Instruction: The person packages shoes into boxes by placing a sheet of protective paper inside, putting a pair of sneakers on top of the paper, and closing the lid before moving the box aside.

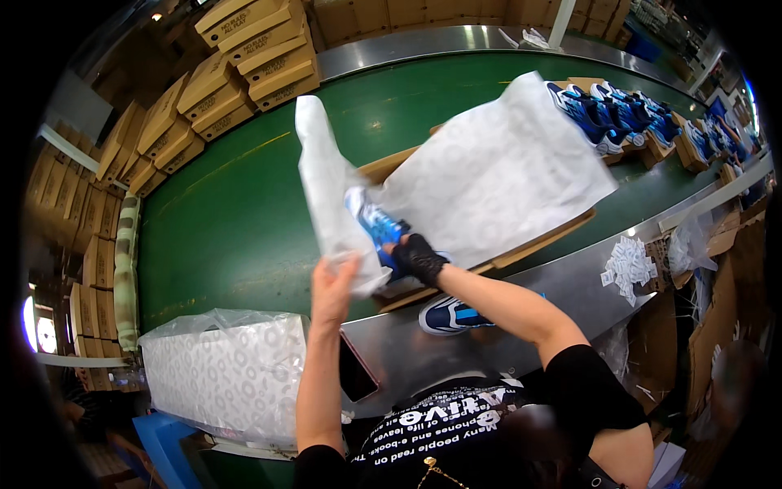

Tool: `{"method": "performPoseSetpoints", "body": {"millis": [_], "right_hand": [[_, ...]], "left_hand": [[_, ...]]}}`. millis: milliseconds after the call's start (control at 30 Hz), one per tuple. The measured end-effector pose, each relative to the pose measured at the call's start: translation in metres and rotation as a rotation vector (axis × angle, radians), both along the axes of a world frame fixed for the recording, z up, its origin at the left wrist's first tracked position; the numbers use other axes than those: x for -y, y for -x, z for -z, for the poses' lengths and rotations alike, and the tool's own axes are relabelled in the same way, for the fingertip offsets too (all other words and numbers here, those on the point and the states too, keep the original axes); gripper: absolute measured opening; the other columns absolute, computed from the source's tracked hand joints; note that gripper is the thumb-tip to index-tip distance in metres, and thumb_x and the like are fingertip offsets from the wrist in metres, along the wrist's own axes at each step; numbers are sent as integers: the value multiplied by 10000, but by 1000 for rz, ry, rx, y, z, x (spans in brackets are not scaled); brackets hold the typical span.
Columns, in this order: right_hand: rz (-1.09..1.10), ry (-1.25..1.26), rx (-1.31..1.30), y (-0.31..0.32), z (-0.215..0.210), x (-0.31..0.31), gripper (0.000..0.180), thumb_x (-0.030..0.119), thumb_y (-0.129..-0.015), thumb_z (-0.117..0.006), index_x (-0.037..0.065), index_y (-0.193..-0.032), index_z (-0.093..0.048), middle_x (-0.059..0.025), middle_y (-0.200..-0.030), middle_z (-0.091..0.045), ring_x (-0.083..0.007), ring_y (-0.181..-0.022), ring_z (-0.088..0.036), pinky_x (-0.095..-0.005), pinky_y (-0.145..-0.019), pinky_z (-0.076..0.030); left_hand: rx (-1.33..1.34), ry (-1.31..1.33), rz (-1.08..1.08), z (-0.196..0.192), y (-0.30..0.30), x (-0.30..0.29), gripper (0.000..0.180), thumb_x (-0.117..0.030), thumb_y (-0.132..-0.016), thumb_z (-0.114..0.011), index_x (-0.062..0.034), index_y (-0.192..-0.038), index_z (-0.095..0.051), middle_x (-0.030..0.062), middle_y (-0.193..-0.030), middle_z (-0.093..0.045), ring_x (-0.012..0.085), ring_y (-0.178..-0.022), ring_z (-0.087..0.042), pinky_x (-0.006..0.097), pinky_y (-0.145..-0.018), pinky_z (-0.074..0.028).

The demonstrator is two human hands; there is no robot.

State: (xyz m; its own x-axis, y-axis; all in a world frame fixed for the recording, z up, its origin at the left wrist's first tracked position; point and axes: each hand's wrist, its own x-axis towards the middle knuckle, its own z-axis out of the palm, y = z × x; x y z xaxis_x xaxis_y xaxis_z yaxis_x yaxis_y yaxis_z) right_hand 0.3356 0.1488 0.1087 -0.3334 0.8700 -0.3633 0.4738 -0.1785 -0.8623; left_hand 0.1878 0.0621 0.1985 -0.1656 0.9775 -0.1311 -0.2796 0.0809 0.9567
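Observation:
In my right hand [415, 257], which wears a black fingerless glove, is a blue-and-white sneaker [373, 216], slightly blurred. My left hand [334, 285] pinches the near edge of a sheet of white tissue paper [319, 175] that stands up along the shoe's left side. Both are over the left end of an open cardboard shoebox [544, 241]. More white patterned tissue paper [497, 167] spreads over the box and hides most of its inside. Under my right forearm, a dark blue sneaker [446, 316] lies on the steel ledge, partly covered.
A green conveyor belt [220, 236] runs beneath the box. Shoeboxes [216, 85] are stacked at the far left. Several blue sneakers [615, 114] sit on boxes at right. Near me are a tissue stack [228, 371] in plastic, a phone [357, 368] and small white packets [629, 265].

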Motion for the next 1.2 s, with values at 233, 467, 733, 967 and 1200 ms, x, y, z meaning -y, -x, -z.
{"method": "performPoseSetpoints", "body": {"millis": [233,467,733,967,1200], "right_hand": [[-175,-645,-33,-37,-37,20,525,128,-709,-604,21,-1176,-389,-154,-1057,-512,-245,-867,-515,-332,-759,-428],[291,-680,113,-140,-74,38,427,179,-736,-604,5,-1096,-454,-171,-950,-531,-282,-789,-546,-336,-658,-443],[-363,-847,656,-182,-67,128,214,225,-650,-644,32,-719,-581,-109,-683,-567,-265,-888,-516,-503,-807,-333],[-651,-1031,583,-142,-106,125,241,253,-571,-676,55,-616,-546,-81,-600,-534,-289,-918,-507,-586,-845,-268],[-413,-1482,160,-68,-205,110,207,98,-632,-634,28,-816,-569,-101,-906,-587,-264,-887,-550,-520,-778,-313]], "left_hand": [[-782,-8,-2,27,14,-35,369,-252,-793,-592,-38,-1085,-521,133,-1085,-513,215,-853,-531,293,-719,-413],[-1680,-300,243,93,-11,-45,472,-438,-735,-564,-91,-1055,-578,175,-1239,-389,325,-1166,-325,585,-953,-143],[-1580,-111,278,72,-5,-29,637,-430,-599,-689,-71,-1101,-534,193,-1157,-452,350,-1174,-307,636,-898,-170],[-1017,-464,463,21,-42,71,831,-438,-597,-717,60,-1170,-378,227,-1117,-463,356,-1023,-461,388,-907,-345],[-623,-24,158,-13,-14,77,575,-210,-502,-792,-4,-972,-531,107,-927,-578,199,-839,-544,307,-761,-424]]}}
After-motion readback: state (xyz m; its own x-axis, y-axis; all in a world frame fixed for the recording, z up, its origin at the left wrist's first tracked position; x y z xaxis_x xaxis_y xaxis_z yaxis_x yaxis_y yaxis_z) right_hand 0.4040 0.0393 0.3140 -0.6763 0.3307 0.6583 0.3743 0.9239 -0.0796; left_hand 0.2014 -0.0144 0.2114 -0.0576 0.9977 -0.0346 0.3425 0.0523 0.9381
